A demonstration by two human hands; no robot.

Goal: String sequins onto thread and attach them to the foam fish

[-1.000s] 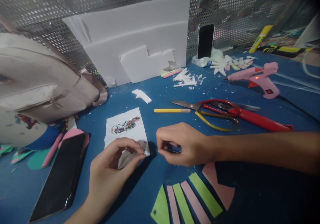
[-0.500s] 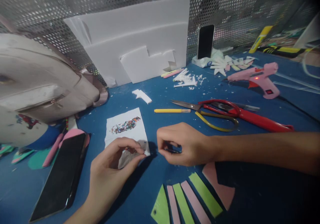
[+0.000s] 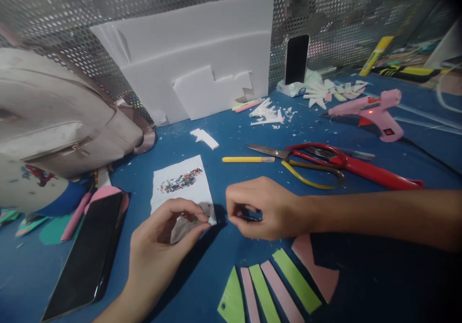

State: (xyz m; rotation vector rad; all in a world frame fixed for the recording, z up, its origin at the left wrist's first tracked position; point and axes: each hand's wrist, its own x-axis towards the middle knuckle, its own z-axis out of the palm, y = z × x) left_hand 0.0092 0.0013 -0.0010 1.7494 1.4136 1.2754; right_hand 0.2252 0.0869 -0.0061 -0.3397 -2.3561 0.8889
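Observation:
My left hand (image 3: 164, 246) is over the lower part of a white sheet of paper (image 3: 159, 171), its thumb and fingertips pinched together close to the sheet's right corner. Whatever they hold, if anything, is too small to name. On that sheet lies a strip of multicoloured glitter flakes (image 3: 182, 180), and more flakes show under the hand. To the right, my right hand (image 3: 265, 210) is curled just above the blue table with thumb and forefinger pressed together. Its pinch hides anything held. Green and pink paper strips (image 3: 265, 284) lie fanned out below it.
Behind my right hand lie a yellow pen (image 3: 248, 160) and red-handled scissors (image 3: 276, 153). A pink glue gun (image 3: 373, 109) with a lit red light rests at right. A black phone (image 3: 86, 255) and a backpack (image 3: 68, 101) are at left. White board (image 3: 202, 39) leans at the back.

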